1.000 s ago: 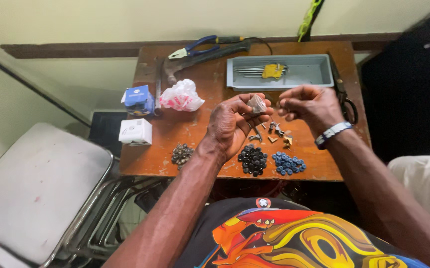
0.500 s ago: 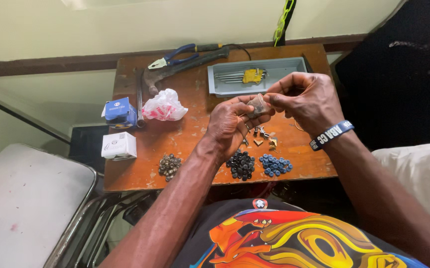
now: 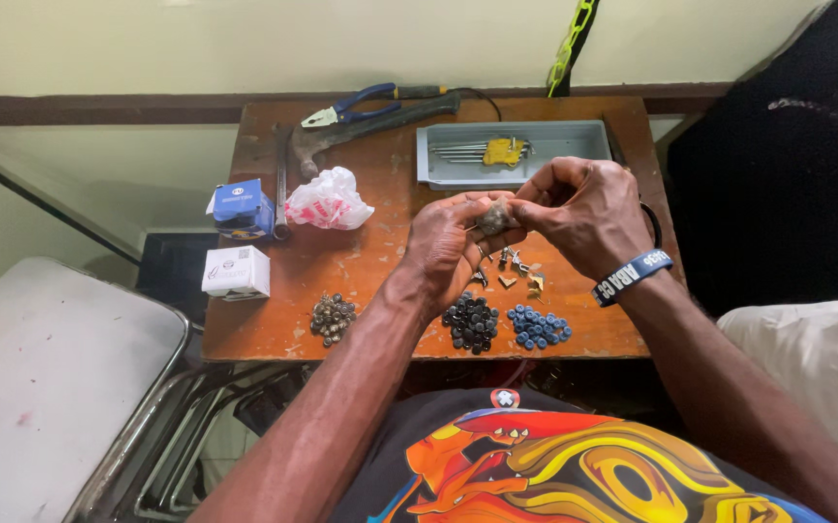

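My left hand (image 3: 448, 247) and my right hand (image 3: 583, 208) meet above the middle of a small wooden table (image 3: 361, 261). Between their fingertips they pinch a small grey-brown lump (image 3: 494, 217). Both hands are closed on it. Under the hands lie a few small metal bits and brass-coloured pieces (image 3: 520, 276). Closer to me sit a heap of black buttons (image 3: 470, 321), a heap of blue buttons (image 3: 538, 327) and a heap of dull bronze studs (image 3: 333, 317).
A grey tray (image 3: 593, 140) with hex keys on a yellow holder (image 3: 502, 151) stands at the back. Pliers (image 3: 351, 107), a hammer (image 3: 341, 140), a crumpled plastic bag (image 3: 330, 199), a blue box (image 3: 241, 209) and a white box (image 3: 237, 272) lie left. A metal chair (image 3: 51, 387) stands left.
My right hand has closed in on the lump held by my left hand, and both now pinch it. The view has shifted slightly.
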